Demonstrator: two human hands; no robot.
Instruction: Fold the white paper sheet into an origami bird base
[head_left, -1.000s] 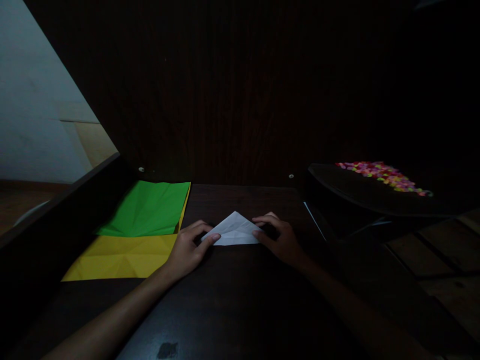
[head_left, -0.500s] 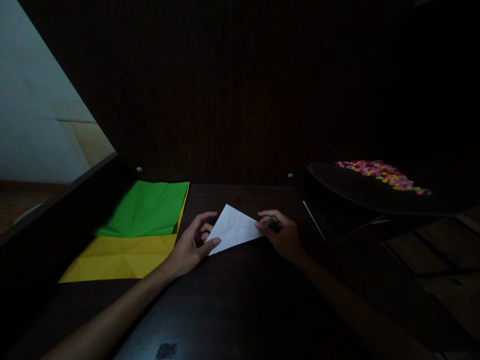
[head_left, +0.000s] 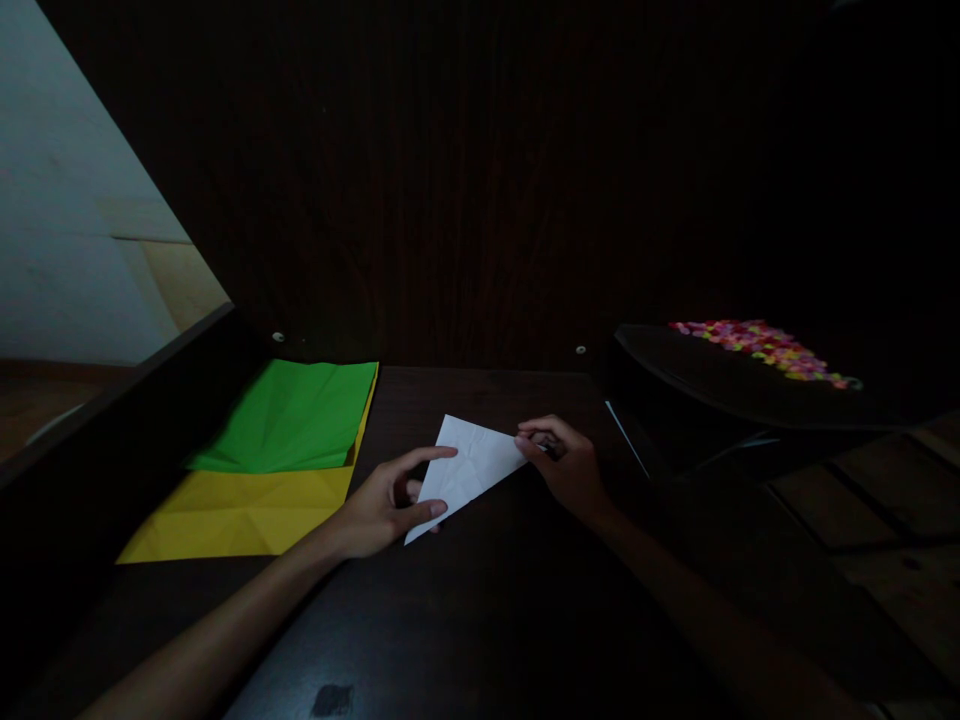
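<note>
**White paper triangle (head_left: 480, 462) gripped at both ends**

At the left edge of the frame stands a pale wall (head_left: 67, 200). Lower and nearer the centre, a green paper sheet (head_left: 300, 415) overlaps a creased yellow paper sheet (head_left: 240, 515), both on the dark wooden desktop (head_left: 450, 620). Just right of them, the left hand (head_left: 375, 510) is partly open, thumb and forefinger spread over the triangle's left end with another fingertip showing beneath it. The triangle sits tilted at the centre of the frame, slightly below the middle. The right hand (head_left: 566, 465) is curled, pinching the right-hand corner between thumb and fingers. Towards the right edge, a cluster of small multicoloured pieces (head_left: 772, 352) lies on a dark surface.
</note>
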